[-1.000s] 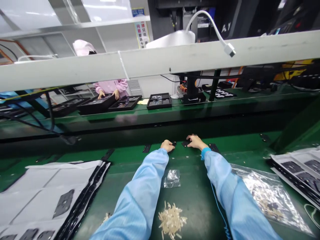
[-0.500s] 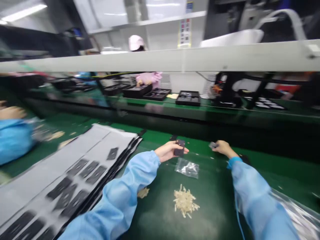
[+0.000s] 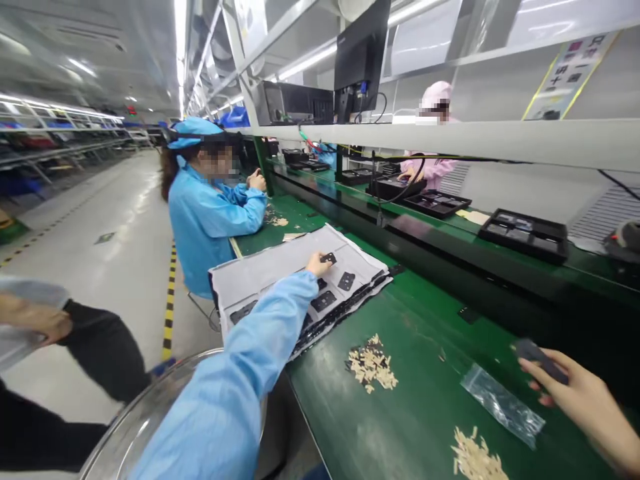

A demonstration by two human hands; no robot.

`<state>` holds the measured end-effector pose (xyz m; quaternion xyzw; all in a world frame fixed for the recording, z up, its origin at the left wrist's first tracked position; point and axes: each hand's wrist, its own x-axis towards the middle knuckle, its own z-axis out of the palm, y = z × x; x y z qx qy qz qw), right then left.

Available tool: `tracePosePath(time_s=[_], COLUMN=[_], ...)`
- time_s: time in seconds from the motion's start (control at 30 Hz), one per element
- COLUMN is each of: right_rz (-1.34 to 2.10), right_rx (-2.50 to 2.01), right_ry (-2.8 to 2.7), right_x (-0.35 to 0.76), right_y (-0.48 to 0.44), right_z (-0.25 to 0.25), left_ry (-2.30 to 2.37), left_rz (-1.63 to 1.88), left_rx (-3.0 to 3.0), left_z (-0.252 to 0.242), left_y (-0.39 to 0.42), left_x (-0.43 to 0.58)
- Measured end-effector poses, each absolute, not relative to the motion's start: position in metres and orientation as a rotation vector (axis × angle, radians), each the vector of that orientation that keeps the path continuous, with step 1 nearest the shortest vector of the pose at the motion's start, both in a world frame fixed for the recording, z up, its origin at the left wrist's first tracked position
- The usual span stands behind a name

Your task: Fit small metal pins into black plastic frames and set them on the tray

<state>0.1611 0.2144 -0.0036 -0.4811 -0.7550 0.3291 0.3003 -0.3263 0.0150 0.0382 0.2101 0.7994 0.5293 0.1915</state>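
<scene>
My left hand (image 3: 317, 265) reaches over a white sheeted stack (image 3: 285, 257) and pinches a small black plate with holes (image 3: 329, 258). Similar black plates (image 3: 347, 281) lie spread on the sheet below and beside it. At the right, my right hand (image 3: 583, 390) grips a dark, oblong block-like part (image 3: 541, 360) between thumb and fingers, above the green bench (image 3: 420, 413). Close to that hand lies a clear plastic bag (image 3: 503, 405). My left sleeve covers some of the plates.
Two heaps of pale slivers (image 3: 373, 363) (image 3: 477, 457) lie on the bench. A co-worker in blue (image 3: 205, 193) sits beyond the stack; a person in pink (image 3: 433, 167) works across. Black trays (image 3: 523, 233) stand on the far ledge. A round metal rim (image 3: 150, 400) is at lower left.
The view has swung left. My left hand has moved from the bench to over the stack. A dark oblong part is now in my right hand, which held a small greyish piece before.
</scene>
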Motion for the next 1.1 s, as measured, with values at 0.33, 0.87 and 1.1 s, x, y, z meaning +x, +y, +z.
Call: tracePosePath(time_s=[0.33,0.87,1.1], right_rz=[1.254,0.800,0.602], right_rx=[-0.737,-1.285,-1.502], right_ry=[-2.294,-2.309,-2.378], right_x=[-0.045,-0.093,-0.077], right_y=[0.118,0.200,0.241], right_z=[0.052,-0.008,-0.019], left_ry=[2.296,2.659,2.897], left_rz=[1.388,0.798,0.571], left_rx=[1.214,1.247,1.481], left_z=[0.018,-0.006,-0.017], left_y=[0.020,0.022,0.023], left_x=[-0.298,-0.340,-0.314])
